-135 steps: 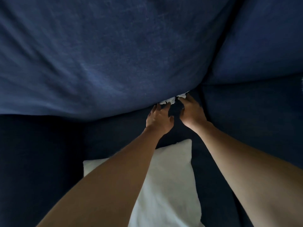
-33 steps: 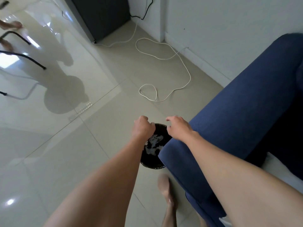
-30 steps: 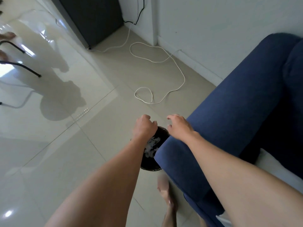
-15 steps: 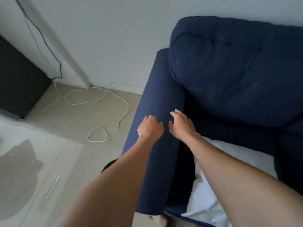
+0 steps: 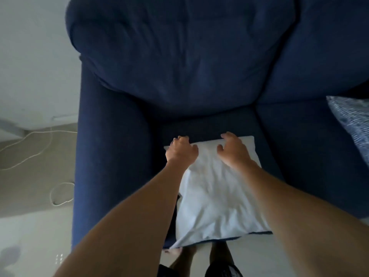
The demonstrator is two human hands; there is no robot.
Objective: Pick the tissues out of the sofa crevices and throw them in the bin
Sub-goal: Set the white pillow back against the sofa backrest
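Note:
No tissue shows anywhere on the dark blue sofa (image 5: 179, 56), and the bin is out of view. A white pillow (image 5: 215, 196) lies on the seat. My left hand (image 5: 181, 151) hovers at the pillow's far left corner with its fingers curled in and nothing visible in it. Over the pillow's far edge, my right hand (image 5: 233, 151) has its fingers spread and holds nothing. Just beyond both hands runs the dark crevice (image 5: 199, 117) between the back cushion and the seat.
The sofa's left armrest (image 5: 107, 156) stands beside my left arm. A blue patterned cushion (image 5: 353, 124) sits at the right edge. A white cable (image 5: 60, 194) loops on the tiled floor at left. My feet (image 5: 179, 253) stand at the sofa's front.
After picking tissue from the crevice, both hands were over the bin beside the armrest. They have swung right, across the armrest, to the white pillow on the seat.

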